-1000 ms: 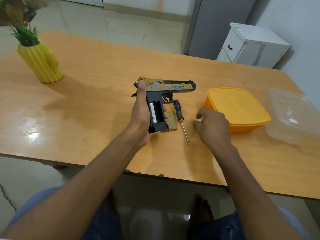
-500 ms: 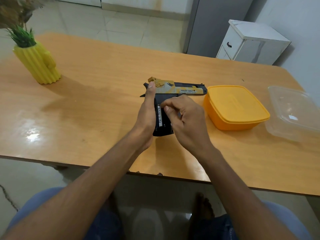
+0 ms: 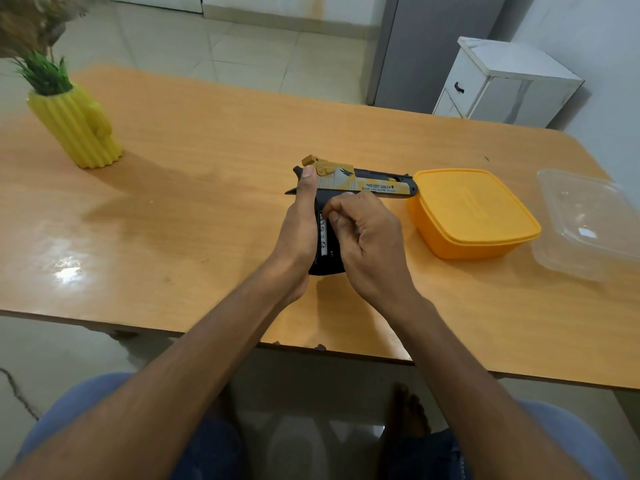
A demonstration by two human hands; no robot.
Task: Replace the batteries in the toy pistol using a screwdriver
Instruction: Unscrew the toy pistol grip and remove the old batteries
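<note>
The black and tan toy pistol (image 3: 374,184) lies on its side just above the wooden table (image 3: 207,161), muzzle pointing right. My left hand (image 3: 299,233) grips its handle from the left, thumb stretched up to the hammer. The battery compartment in the grip faces up, and a white-labelled battery (image 3: 323,237) shows inside it. My right hand (image 3: 370,244) covers the right half of the compartment with its fingertips pinched together there on a small battery that is mostly hidden. The screwdriver and the compartment cover are out of sight beneath my right hand.
An orange lidded container (image 3: 471,216) sits right of the muzzle, almost touching it. A clear plastic container (image 3: 588,223) stands at the table's right edge. A yellow cactus vase (image 3: 74,126) is at the far left. A white cabinet (image 3: 502,81) stands beyond the table.
My right hand left the table beside the orange container with a small item and came onto the pistol grip, covering the screwdriver. The left hand kept hold of the pistol.
</note>
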